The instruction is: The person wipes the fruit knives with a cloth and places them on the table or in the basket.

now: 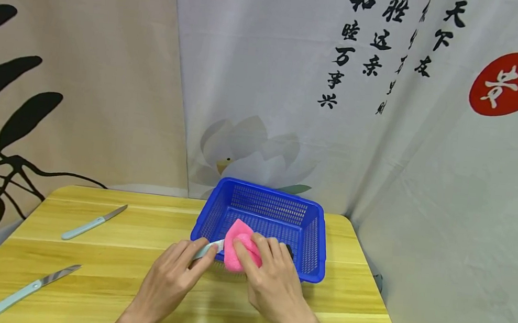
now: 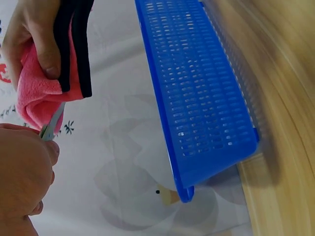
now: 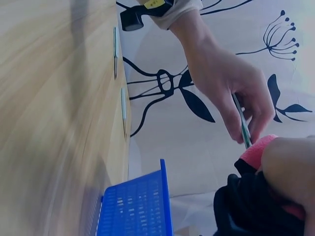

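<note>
My left hand [image 1: 173,271] pinches the pale blue handle of a small knife [image 1: 207,250] between thumb and fingers. A pink cloth [image 1: 230,256] with a dark edge is gripped by my right hand [image 1: 275,279], folded over the knife's blade. In the left wrist view, a short length of blade [image 2: 58,114] shows between the handle and the cloth; the rest is hidden in the folds. Both hands are raised above the table, at the near side of a blue plastic basket [image 1: 265,188]. From the right wrist, the cloth's dark part [image 3: 251,209] hangs below the right hand.
Two more knives with pale blue handles lie on the left of the wooden table [image 1: 145,255], one knife [image 1: 83,228] farther back and another knife [image 1: 17,299] nearer. Printed fabric [image 1: 267,78] hangs behind the table and along its right side.
</note>
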